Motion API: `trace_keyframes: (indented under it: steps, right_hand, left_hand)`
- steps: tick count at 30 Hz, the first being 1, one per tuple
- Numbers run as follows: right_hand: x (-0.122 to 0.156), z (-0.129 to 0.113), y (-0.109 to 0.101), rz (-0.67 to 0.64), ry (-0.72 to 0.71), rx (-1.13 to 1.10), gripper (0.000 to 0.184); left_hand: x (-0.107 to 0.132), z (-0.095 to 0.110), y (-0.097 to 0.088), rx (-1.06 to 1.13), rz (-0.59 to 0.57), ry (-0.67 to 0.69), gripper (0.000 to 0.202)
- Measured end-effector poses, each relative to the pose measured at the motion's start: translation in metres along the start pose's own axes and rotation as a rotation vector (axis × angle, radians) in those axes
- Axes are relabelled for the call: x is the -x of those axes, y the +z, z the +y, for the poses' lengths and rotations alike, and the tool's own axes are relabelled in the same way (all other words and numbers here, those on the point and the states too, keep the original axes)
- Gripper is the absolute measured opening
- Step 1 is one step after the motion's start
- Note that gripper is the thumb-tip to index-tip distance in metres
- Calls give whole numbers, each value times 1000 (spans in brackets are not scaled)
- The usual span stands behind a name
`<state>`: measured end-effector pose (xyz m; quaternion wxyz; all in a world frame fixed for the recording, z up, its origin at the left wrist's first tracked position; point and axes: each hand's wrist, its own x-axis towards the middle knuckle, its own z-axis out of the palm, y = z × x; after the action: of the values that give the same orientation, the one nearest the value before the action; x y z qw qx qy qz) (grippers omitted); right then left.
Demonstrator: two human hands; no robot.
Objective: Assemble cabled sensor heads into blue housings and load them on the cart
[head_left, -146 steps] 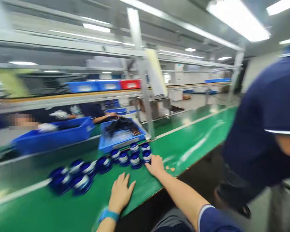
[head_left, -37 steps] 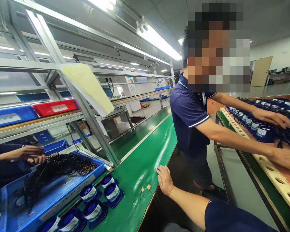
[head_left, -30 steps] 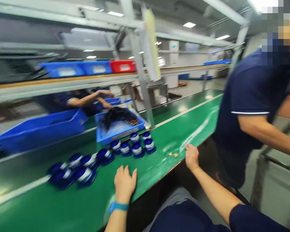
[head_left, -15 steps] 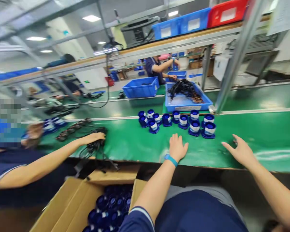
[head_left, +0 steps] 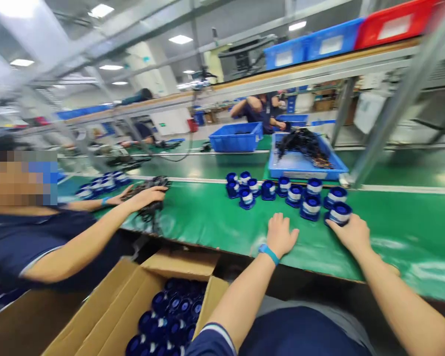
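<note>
My left hand (head_left: 281, 235), with a blue wristband, lies flat and open on the green belt (head_left: 215, 217). My right hand (head_left: 350, 232) touches the nearest blue spool (head_left: 338, 213) with its fingers curled against its near side. Several more blue spools (head_left: 282, 190) with white labels stand in a cluster just beyond both hands.
A blue tray (head_left: 304, 165) of black wires sits behind the spools beside a deeper blue bin (head_left: 237, 138). An open cardboard box (head_left: 133, 306) of blue spools stands below left. A co-worker's arm (head_left: 96, 232) reaches to black wires on the belt. A metal post (head_left: 385, 109) rises at right.
My right hand has moved forward from the bare belt to the nearest blue spool. My left hand stays flat on the belt. The view has shifted slightly.
</note>
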<state>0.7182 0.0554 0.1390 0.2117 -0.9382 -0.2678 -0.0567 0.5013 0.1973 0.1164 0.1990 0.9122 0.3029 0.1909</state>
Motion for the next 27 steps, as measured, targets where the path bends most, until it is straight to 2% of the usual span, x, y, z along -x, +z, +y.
trace_keyframes:
  steps: [2,6,11,15,17,19,22,23,25,27]
  right_hand:
    - [9,-10,-6,34,2,-13,46]
    - [8,-18,-7,113,61,13,47]
    - [13,4,-11,156,155,14,53]
    - [-3,27,2,161,170,19,65]
    - [-10,30,9,144,167,38,72]
    - [-11,29,11,123,157,59,75]
    - [-6,23,7,104,122,82,75]
    - [-4,20,5,104,117,85,75]
    - [-3,18,3,106,117,85,73]
    - [-4,17,5,106,112,80,70]
  left_hand:
    - [1,-4,-2,-18,-11,-21,52]
    - [-6,-17,-2,-32,-44,-31,55]
    - [-1,-4,-1,-61,-38,-9,55]
    - [1,5,2,-32,-61,-11,61]
    - [11,9,0,8,-104,-17,68]
    - [29,17,-7,47,-194,-15,77]
    - [49,26,-26,43,-290,23,88]
    - [49,26,-35,16,-265,43,89]
    - [37,15,-54,-69,-140,56,87]
    - [13,-10,-71,-191,1,-13,83]
